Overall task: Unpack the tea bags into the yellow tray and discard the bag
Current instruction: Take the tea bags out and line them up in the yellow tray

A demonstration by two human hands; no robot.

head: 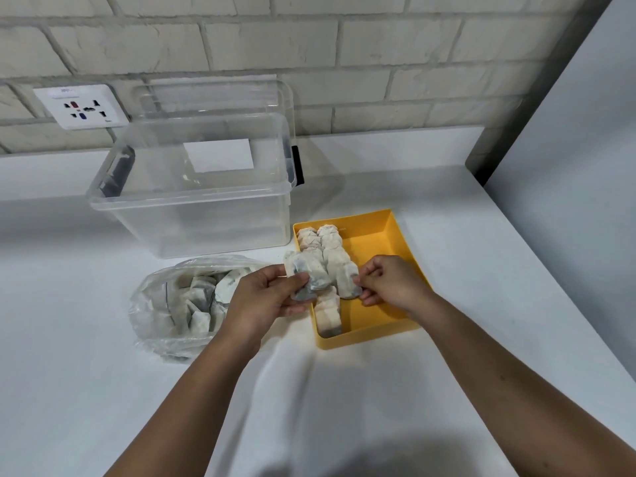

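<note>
Pinching tea bags over the yellow tray, the left hand and right hand were partway done, with the plastic bag beside it holding more, not yet discarded.

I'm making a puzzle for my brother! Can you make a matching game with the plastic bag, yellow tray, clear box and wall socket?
1 plastic bag
2 yellow tray
3 clear box
4 socket

A on the brick wall
B see-through, behind the bag
C crumpled, tea bags inside
D tea bags lined along its left side

Pairs: 1-C, 2-D, 3-B, 4-A
</note>
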